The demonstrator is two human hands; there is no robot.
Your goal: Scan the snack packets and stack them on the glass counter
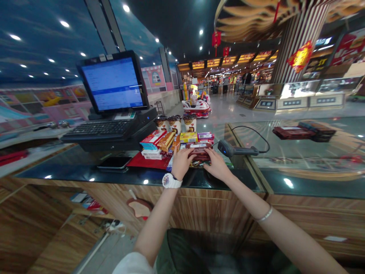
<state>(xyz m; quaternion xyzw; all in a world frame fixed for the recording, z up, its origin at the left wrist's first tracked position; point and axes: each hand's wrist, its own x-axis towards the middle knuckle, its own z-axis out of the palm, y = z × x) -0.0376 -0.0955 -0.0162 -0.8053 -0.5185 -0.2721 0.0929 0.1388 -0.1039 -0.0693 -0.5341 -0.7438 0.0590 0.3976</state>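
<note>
A stack of dark red-brown snack packets [200, 153] lies among other packaged goods on the dark glass counter. My left hand [181, 163], with a white watch on the wrist, grips its left end. On the opposite end sits my right hand [218, 164], thumb at the near side and fingers over the top. A yellow box [188, 137] and a purple packet [205, 136] lie just behind. To the left are orange-brown packets [166, 142], red and blue boxes [154, 139] and a white box [152, 153]. My palms hide what lies beneath them.
A barcode scanner [236, 149] lies right of my right hand, its cable looping behind. Three lidded cups [175, 125] stand at the back. Left are a monitor [114, 83], keyboard [102, 128] and phone [114, 163]. More brown packets [293, 132] rest on the right-hand glass counter.
</note>
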